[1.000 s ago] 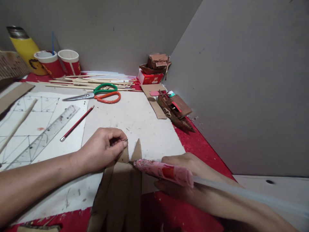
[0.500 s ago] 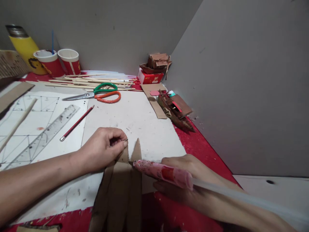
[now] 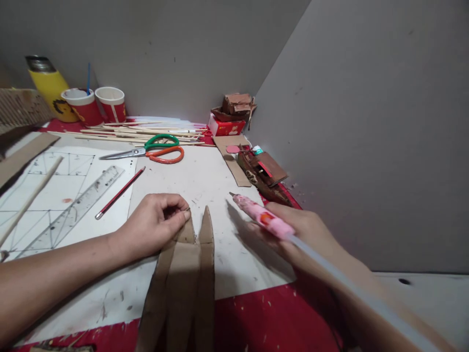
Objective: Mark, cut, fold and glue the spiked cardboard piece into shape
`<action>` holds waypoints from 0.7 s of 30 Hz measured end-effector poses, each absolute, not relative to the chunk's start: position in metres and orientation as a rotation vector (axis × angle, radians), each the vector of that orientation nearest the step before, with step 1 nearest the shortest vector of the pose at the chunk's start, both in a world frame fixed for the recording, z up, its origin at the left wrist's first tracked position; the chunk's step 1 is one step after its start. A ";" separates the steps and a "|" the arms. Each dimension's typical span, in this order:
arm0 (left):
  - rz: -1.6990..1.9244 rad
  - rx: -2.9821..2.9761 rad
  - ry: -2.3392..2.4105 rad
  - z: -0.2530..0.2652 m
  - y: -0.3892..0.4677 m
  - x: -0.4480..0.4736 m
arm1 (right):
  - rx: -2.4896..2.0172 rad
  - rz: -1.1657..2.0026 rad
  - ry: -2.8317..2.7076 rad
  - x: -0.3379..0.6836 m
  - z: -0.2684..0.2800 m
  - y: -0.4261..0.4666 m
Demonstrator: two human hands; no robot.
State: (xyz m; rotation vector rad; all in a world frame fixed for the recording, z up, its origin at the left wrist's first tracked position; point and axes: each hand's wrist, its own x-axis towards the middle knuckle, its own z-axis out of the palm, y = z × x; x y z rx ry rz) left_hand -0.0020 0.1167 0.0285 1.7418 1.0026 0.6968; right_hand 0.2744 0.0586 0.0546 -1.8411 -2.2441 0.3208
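Note:
My left hand [image 3: 159, 222] rests on the white sheet, its thumb and fingers pinched on the upper end of a brown cardboard piece [image 3: 185, 274]. This piece has long strips side by side, folded flaps near the top and a pointed tip standing to the right of my fingers. Closed around a pink hot glue gun [image 3: 262, 215] is my right hand [image 3: 300, 230], to the right of the cardboard and apart from it. The gun's nozzle points up and left, and a long translucent glue stick [image 3: 330, 266] trails from its back.
Scissors [image 3: 146, 152], a red pencil [image 3: 120, 193], a clear ruler [image 3: 73, 208] and a drawn plan [image 3: 78, 168] lie to the left. Behind are wooden sticks [image 3: 146, 132], paper cups [image 3: 112, 105] and a yellow bottle [image 3: 49, 93]. Cardboard model boats [image 3: 262, 173] stand by the right wall [image 3: 366, 122].
My right hand has moved the glue gun up and right, away from the cardboard's folded flaps. The left hand keeps its pinch in nearly the same place. The view has shifted slightly.

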 end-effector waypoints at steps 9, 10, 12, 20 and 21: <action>0.771 1.798 1.094 0.033 0.120 -0.006 | -1.807 0.194 -2.553 0.287 0.046 0.097; 0.777 1.809 1.107 0.033 0.121 -0.006 | -1.754 0.271 -2.567 0.287 0.051 0.095; 0.789 1.824 1.116 0.033 0.121 -0.006 | -1.638 0.415 -2.473 0.283 0.059 0.088; 0.822 1.896 1.064 0.032 0.110 -0.003 | -1.527 0.856 -1.972 0.215 0.053 0.066; 0.821 1.911 1.061 0.032 0.110 -0.003 | -1.540 0.889 -1.975 0.209 0.049 0.068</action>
